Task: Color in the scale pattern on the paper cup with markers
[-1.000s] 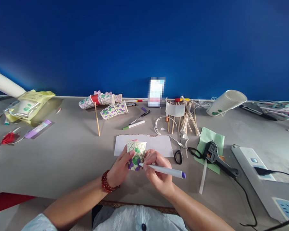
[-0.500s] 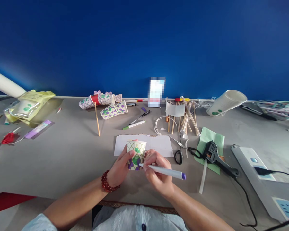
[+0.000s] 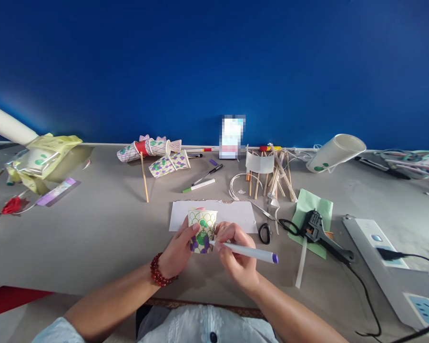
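A paper cup (image 3: 202, 228) with a drawn scale pattern, partly coloured green and purple, is gripped by my left hand (image 3: 177, 247), thumb across its front. My right hand (image 3: 239, 257) pinches a white marker (image 3: 252, 251) with a purple end, its tip at the cup's lower right side. White paper (image 3: 238, 216) lies just behind the cup. Farther back on the left rest two joined cups (image 3: 169, 163) with purple and green scales, beside a fish-like cup model (image 3: 143, 147) with a wooden stick (image 3: 144, 178).
Scissors (image 3: 265, 232) and a black glue gun (image 3: 316, 228) on green paper (image 3: 321, 202) lie to the right, near a power strip (image 3: 375, 267). Wooden sticks (image 3: 280, 178), a green marker (image 3: 199, 186) and stacked cups (image 3: 338, 152) stand or lie behind. A yellow bag (image 3: 45, 157) sits left.
The marker and my right hand have shifted slightly to the right along the cup's purple patch. My left hand and the cup have barely moved.
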The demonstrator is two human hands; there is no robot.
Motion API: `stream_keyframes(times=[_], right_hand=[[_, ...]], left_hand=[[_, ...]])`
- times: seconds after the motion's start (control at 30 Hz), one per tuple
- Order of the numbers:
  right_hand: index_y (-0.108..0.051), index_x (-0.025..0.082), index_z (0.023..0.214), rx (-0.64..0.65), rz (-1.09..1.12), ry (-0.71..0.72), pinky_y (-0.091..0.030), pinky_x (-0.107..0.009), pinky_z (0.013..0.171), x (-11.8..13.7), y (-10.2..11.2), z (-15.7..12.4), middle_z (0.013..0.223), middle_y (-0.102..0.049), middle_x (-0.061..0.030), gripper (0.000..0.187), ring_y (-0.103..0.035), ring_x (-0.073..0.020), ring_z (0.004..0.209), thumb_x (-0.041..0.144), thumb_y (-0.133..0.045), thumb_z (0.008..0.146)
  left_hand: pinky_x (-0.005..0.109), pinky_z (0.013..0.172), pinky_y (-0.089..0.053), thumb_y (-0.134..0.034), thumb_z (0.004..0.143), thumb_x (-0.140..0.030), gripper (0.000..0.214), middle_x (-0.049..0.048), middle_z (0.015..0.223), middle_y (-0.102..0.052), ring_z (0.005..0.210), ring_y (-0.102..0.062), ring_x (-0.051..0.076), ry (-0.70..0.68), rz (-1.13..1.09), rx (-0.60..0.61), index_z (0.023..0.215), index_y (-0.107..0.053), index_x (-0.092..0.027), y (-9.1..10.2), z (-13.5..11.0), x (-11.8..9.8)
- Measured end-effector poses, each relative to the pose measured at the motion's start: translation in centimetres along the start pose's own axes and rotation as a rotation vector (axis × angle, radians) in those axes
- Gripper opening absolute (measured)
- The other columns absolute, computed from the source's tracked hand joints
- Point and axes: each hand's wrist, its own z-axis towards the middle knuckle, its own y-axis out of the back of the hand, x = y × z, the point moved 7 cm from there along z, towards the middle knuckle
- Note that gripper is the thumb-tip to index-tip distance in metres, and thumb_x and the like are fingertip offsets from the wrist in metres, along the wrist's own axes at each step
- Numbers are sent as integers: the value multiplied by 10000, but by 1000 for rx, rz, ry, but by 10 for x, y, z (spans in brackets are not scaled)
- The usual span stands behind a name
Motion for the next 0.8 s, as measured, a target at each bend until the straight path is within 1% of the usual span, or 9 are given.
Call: stream_keyframes(times=[0.1, 0.23, 0.33, 0.47, 0.63, 0.8], right_hand=[[-550, 238, 799, 8, -17, 8, -427, -334, 628, 1, -1, 1, 671, -554, 17, 172, -505, -170, 626, 78, -568, 860], [-551, 243, 823, -4, -3, 3, -432, -338, 648, 1, 1, 1, 655, -559, 27, 171, -512, -170, 629, 80, -559, 875], [-550, 243, 826, 5, -3, 0, -426, -334, 650, 0, 0, 0, 670, -564, 27, 178, -512, -167, 639, 71, -561, 870], [-543, 244, 823, 22, 0, 4, -418, -328, 645, 1, -1, 0, 672, -555, 29, 182, -501, -165, 642, 68, -560, 864], [-547, 244, 833, 24, 3, 2, -420, -333, 651, 0, 0, -1, 676, -554, 26, 171, -506, -167, 646, 83, -556, 889], [-558, 244, 856, 7, 5, 6, -423, -333, 660, 0, 1, -1, 691, -556, 22, 160, -514, -169, 661, 95, -563, 914]], left_hand=[[310, 924, -553, -826, 822, -428, 510, 60, 1123, -799, 1067, -728, 237, 10, -7, 11, 1271, -708, -218, 1, 0, 2], [314, 939, -550, -806, 843, -397, 473, 63, 1126, -796, 1079, -729, 239, 9, -14, 2, 1268, -711, -210, 2, 0, 2], [314, 941, -550, -828, 819, -415, 484, 58, 1115, -797, 1079, -728, 240, 0, -2, -13, 1245, -724, -209, 1, 0, 1], [324, 943, -550, -841, 802, -445, 496, 57, 1081, -799, 1073, -726, 247, -1, 21, -3, 1228, -733, -212, -1, 0, -1], [347, 988, -540, -833, 812, -420, 497, 69, 1142, -793, 1126, -716, 263, 1, 11, -15, 1253, -729, -215, 0, -1, -1], [318, 987, -533, -847, 800, -430, 520, 50, 1124, -794, 1127, -711, 244, 9, -1, -5, 1264, -728, -228, 0, 0, 0]])
